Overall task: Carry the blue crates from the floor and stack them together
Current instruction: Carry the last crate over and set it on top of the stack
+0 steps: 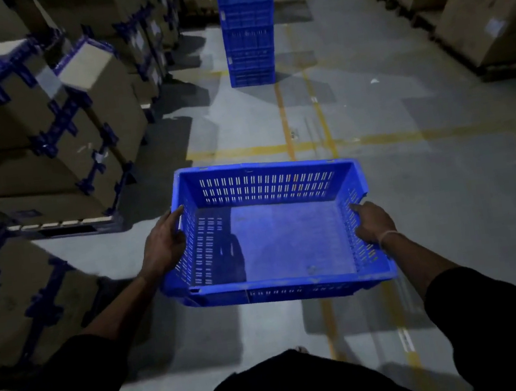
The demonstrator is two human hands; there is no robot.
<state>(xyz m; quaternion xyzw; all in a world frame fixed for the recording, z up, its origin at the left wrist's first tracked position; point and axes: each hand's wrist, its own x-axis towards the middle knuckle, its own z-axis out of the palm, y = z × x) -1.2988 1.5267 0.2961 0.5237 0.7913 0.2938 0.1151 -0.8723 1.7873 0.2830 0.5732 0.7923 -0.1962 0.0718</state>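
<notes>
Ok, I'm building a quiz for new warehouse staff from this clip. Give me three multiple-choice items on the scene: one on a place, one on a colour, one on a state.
1. Where does the stack of blue crates stand?
A. far ahead in the aisle
B. on the cardboard boxes at the left
C. behind the person

2. What colour are the lines painted on the floor?
A. white
B. yellow
C. red

3. What state is the carried crate in?
A. full of parcels
B. lying on the floor
C. empty, held off the floor

Answers:
1 A, the stack rises from the floor at the top of the view, beyond the carried crate.
2 B, yellow lines cross under and past the crate.
3 C, its bare bottom shows, with the left hand and the right hand gripping its side walls.
</notes>
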